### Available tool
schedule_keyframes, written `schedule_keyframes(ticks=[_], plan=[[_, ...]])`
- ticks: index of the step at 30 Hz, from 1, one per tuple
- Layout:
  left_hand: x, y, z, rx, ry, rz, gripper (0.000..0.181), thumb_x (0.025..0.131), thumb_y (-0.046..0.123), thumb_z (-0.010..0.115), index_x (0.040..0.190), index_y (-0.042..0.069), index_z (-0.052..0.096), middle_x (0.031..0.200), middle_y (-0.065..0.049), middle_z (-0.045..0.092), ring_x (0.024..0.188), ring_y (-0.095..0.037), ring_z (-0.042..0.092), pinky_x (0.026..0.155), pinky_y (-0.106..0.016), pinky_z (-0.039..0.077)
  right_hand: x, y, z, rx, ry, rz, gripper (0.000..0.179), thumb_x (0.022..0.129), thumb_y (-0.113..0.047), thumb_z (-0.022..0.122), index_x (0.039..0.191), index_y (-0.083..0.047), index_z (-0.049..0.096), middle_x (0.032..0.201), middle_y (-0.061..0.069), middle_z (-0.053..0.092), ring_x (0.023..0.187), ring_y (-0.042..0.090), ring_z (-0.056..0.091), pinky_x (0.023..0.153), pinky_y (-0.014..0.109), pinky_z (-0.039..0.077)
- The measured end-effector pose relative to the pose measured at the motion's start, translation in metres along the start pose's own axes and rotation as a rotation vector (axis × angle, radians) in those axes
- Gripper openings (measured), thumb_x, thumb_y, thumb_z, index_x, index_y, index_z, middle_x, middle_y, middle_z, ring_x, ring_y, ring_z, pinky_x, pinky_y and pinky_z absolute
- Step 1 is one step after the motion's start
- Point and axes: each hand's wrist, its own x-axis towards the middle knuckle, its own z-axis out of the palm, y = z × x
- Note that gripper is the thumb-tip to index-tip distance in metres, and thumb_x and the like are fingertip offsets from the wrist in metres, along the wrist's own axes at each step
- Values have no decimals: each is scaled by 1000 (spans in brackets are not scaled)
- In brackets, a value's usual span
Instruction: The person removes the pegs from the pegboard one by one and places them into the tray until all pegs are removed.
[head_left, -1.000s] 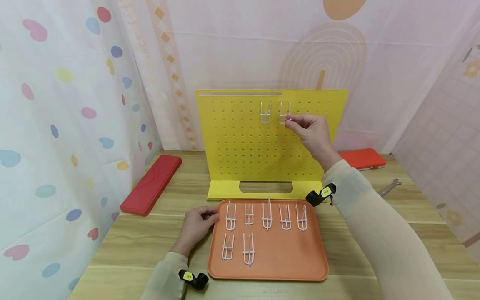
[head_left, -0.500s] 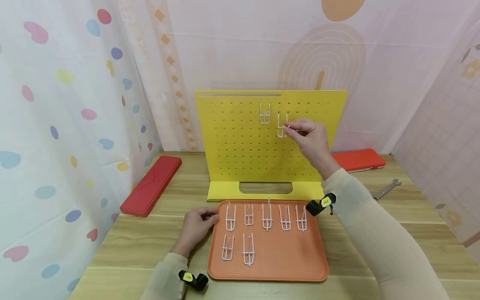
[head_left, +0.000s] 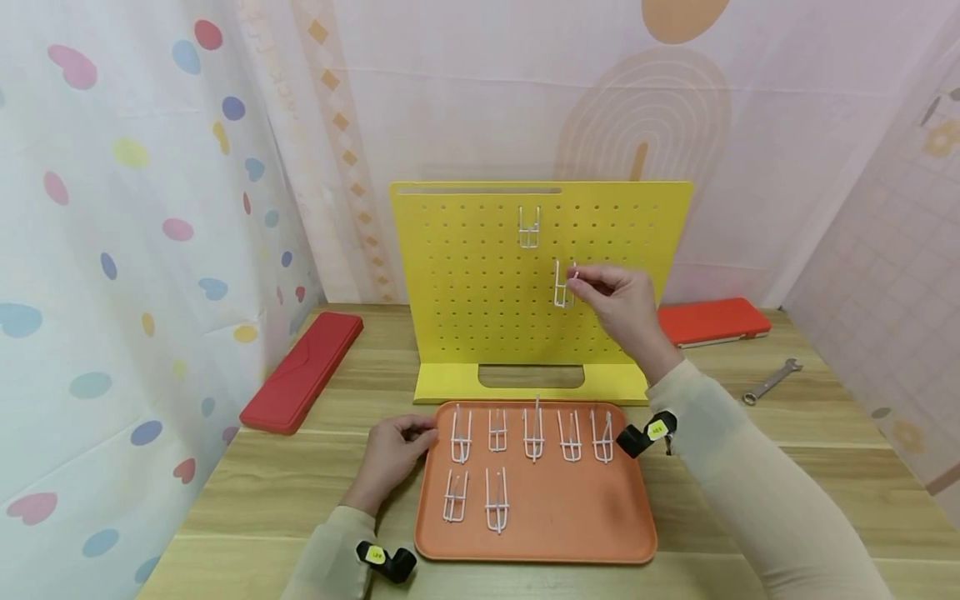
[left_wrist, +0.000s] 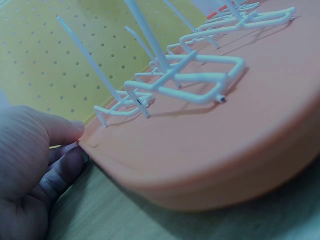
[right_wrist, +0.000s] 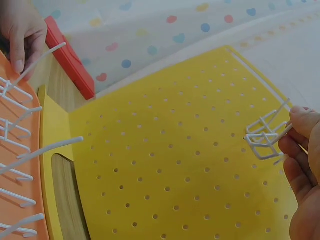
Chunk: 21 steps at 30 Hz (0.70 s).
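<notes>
My right hand (head_left: 615, 304) pinches a white wire pegboard hook (head_left: 557, 287) by its prong, in front of the yellow pegboard (head_left: 480, 317). In the right wrist view the held hook (right_wrist: 263, 150) overlaps another, so any contact with the board is hard to tell. That other hook (head_left: 529, 231) hangs in the board's upper rows. My left hand (head_left: 393, 454) grips the left rim of the orange tray (head_left: 570, 525), thumb on top and fingers outside, as the left wrist view shows. Several white hooks (head_left: 497, 504) lie on the tray in two rows, prongs pointing up.
A dark red case (head_left: 303, 371) lies on the table to the left. Behind my right forearm is a brighter red case (head_left: 716, 321), with a wrench (head_left: 772, 382) in front of it. Patterned curtains (head_left: 480, 92) close off the back and sides.
My right hand has moved down, carrying the hook away from the board's top rows, where it stood beside the hanging one. My left hand stays on the tray rim.
</notes>
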Motion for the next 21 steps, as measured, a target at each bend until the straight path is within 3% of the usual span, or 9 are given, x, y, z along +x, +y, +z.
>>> schedule_keyframes(ticks=[11,21], plan=[[0,-1,0,-1,-4,6,12,84,10,74,96,9,75,84,0,70,77,-12,62,68,-26,50,-15,-4,1,-32,-8,-46,18,87,0,68,103,7,71,102,23,69,83,6,65,71,19,52],[0,1,-1,2,-11,-7,13,84,10,74,96,9,75,85,0,70,77,-13,61,68,-26,49,-45,-2,3,-40,-10,-45,16,86,2,68,100,10,71,99,20,70,82,5,63,70,21,52]])
